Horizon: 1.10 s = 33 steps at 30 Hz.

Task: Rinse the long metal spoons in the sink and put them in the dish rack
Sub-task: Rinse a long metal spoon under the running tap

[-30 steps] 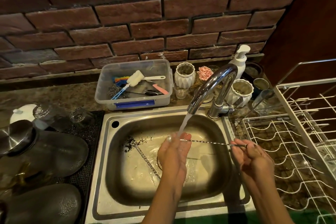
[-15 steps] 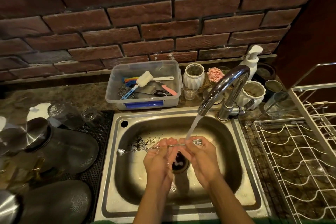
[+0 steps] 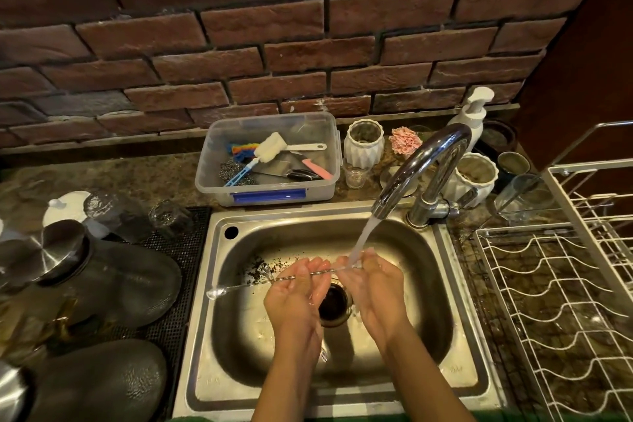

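Head view: the steel sink (image 3: pixel 219 284) carries running water from the faucet (image 3: pixel 424 164) at its back right corner. The left hand (image 3: pixel 298 298) and right hand (image 3: pixel 376 288) pinch a long twisted spoon (image 3: pixel 239 286) over the drain, bowl toward the left wall. It looks light, stiff and wet-slippery, so the twisted stem is the best hold. The dish rack (image 3: pixel 561 301) waits at right.

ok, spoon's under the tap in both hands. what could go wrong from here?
1. The long spoon is wet and thin, pinched by the left hand and right hand directly over the open drain; a slipped grip could send an end into it.
2. Dark residue lies near the spoon's bowl; dipping could re-soil it.
3. The dish rack has wide wire gaps, so the spoon may fall through.
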{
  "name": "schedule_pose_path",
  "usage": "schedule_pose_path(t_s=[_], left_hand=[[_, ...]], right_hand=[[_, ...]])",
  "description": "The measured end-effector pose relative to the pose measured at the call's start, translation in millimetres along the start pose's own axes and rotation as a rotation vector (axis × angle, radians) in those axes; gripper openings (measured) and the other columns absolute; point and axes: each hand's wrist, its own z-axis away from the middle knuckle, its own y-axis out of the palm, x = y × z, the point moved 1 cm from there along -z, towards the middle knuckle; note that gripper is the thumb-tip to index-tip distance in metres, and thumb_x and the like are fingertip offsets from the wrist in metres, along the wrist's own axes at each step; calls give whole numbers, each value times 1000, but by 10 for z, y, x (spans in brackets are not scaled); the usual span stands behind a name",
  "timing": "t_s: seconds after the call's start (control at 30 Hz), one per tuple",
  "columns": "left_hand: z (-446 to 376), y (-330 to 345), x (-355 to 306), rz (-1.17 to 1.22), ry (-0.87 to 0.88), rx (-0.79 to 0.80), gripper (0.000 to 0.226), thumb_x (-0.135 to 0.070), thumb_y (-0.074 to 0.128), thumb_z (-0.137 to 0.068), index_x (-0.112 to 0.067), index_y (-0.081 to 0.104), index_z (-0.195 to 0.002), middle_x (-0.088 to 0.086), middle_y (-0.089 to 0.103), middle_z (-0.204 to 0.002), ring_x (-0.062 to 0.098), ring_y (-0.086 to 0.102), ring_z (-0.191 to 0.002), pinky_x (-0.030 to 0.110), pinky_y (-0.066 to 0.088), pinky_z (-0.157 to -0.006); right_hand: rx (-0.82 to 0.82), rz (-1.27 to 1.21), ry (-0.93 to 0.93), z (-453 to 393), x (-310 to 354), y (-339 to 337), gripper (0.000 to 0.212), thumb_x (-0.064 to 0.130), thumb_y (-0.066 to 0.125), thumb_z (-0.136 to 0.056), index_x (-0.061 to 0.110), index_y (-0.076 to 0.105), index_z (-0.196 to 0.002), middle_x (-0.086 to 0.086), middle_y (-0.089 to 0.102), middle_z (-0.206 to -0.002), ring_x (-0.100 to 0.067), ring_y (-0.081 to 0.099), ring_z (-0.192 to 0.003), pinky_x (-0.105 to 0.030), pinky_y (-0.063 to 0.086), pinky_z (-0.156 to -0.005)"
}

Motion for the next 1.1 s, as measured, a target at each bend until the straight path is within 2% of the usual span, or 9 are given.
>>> schedule_pose_path(t_s=[0.13, 0.27, 0.37, 0.43, 0.5, 0.6, 0.77, 0.9, 1.1], left_hand=[[62, 11, 97, -110, 90, 63, 17, -1, 51, -100, -2, 63, -110, 19, 77, -99, 29, 76, -95, 34, 63, -79], [74, 80, 198, -381, 289, 145, 18, -2, 52, -100, -10, 69, -103, 9, 78, -93, 23, 76, -92, 34, 62, -82], [47, 164, 292, -618, 375, 214, 18, -5, 56, -98, -13, 73, -95, 8, 76, -82, 18, 73, -79, 31, 61, -74], [-5, 151, 365, -764, 365, 259, 22, -7, 57, -97, -15, 72, -83, 11, 70, -72, 17, 63, -65, 34, 54, -62], [-71, 75, 421, -900, 346, 291, 26, -9, 56, -97, -12, 69, -75, 15, 66, -67, 18, 56, -59, 42, 50, -58], [-161, -71, 453, -989, 310, 302, 26, -4, 54, -98, -9, 69, -77, 14, 65, -65, 14, 56, -57, 42, 53, -61], [-262, -193, 482, -1038, 274, 365, 21, -6, 60, -97, -17, 78, -96, 13, 75, -77, 23, 66, -69, 42, 57, -70], [-301, -254, 526, -1061, 277, 384, 34, -8, 65, -94, -40, 75, -93, -14, 75, -80, 4, 70, -73, 24, 59, -73], [-432, -433, 661, -1077, 227, 366, 15, -24, 69, -90, -35, 78, -85, -22, 72, -64, -4, 68, -61, 9, 48, -56]], right_hand=[[-23, -23, 63, -35, 10, -138, 35, 18, 45, -106, -13, 62, -102, -30, 75, -96, -36, 75, -95, -41, 60, -88], [-138, 73, 176, -66, -85, -332, 20, 8, 55, -101, -10, 64, -100, -25, 74, -89, -31, 75, -82, -36, 63, -73], [-114, 363, 262, -25, -257, -498, 16, 6, 58, -97, -5, 67, -90, -23, 69, -78, -26, 66, -68, -34, 59, -61], [-95, 674, 190, -23, -354, -587, 22, 7, 55, -97, -3, 67, -82, -28, 68, -84, -26, 61, -73, -42, 59, -67], [-70, 910, 39, -33, -365, -611, 25, 10, 55, -97, 1, 69, -78, -19, 70, -83, -22, 61, -74, -46, 58, -75], [-21, 901, -137, -46, -279, -559, 18, 13, 60, -97, 16, 73, -83, -2, 74, -85, -17, 68, -84, -37, 59, -79], [77, 838, -200, -96, -295, -391, 20, 7, 65, -91, 23, 74, -84, 2, 76, -79, -15, 71, -75, -20, 58, -64], [34, 849, -156, -195, -406, -357, 16, 5, 68, -90, 18, 73, -83, -2, 75, -75, -7, 69, -63, -16, 54, -54], [21, 889, -45, -374, -602, -392, 7, 7, 69, -91, 5, 72, -85, -8, 75, -73, -18, 66, -57, -30, 58, -56]])
